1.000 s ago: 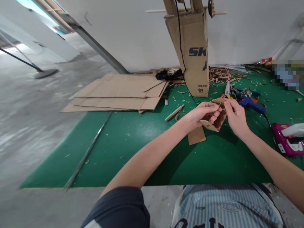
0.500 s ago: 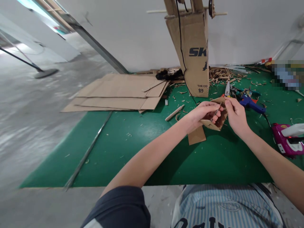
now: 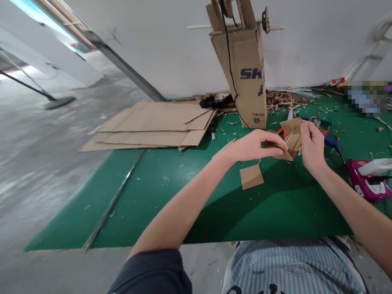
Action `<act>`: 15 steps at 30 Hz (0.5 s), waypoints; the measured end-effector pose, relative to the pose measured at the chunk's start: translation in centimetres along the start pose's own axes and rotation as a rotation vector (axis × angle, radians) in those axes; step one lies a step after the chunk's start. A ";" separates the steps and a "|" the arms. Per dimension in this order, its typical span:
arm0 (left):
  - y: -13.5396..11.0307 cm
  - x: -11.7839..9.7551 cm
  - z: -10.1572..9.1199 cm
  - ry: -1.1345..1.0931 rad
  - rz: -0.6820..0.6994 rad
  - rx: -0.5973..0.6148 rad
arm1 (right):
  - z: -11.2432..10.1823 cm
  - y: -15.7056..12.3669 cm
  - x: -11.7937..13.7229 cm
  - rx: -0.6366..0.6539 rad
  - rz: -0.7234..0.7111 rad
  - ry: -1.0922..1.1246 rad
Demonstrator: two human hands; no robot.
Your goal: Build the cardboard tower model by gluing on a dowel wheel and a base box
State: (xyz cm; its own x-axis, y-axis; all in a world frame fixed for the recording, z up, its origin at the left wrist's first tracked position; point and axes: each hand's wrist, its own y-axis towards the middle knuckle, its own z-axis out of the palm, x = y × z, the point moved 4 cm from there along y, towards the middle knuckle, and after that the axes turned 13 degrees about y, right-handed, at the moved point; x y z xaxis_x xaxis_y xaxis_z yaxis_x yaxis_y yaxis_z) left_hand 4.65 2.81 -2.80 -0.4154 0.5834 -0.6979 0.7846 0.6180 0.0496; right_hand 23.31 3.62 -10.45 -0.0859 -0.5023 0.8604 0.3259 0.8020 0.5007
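Our right hand [image 3: 312, 147] pinches a folded cardboard piece [image 3: 294, 141] above the green mat [image 3: 263, 216], our left hand [image 3: 251, 147] closes on a thin stick [image 3: 288, 136] that reaches into the fold, and we see a cut cardboard square [image 3: 251, 176] lying flat on the mat, not joined to the folded piece.

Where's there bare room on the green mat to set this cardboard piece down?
Bare green mat lies between your arms, nearer you than the small cardboard square; another patch sits between the metal rod and your left hand. It's crowded past your right hand, around the glue gun and shavings.
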 end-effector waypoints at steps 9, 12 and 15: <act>0.1 0.2 0.3 0.060 0.007 -0.029 | 0.1 -0.1 -0.1 0.006 0.039 0.032; 0.0 0.2 0.1 0.066 0.012 -0.058 | 0.1 0.0 -0.1 0.004 0.033 0.059; 0.0 0.2 0.0 0.067 0.016 -0.070 | 0.2 0.0 0.1 0.010 0.026 0.056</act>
State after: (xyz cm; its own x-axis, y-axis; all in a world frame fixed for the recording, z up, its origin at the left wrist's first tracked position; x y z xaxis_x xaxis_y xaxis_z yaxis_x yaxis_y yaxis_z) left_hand 4.57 2.93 -2.93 -0.4352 0.6260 -0.6471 0.7579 0.6427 0.1119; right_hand 23.11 3.62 -10.39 -0.0245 -0.4981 0.8668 0.3176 0.8182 0.4792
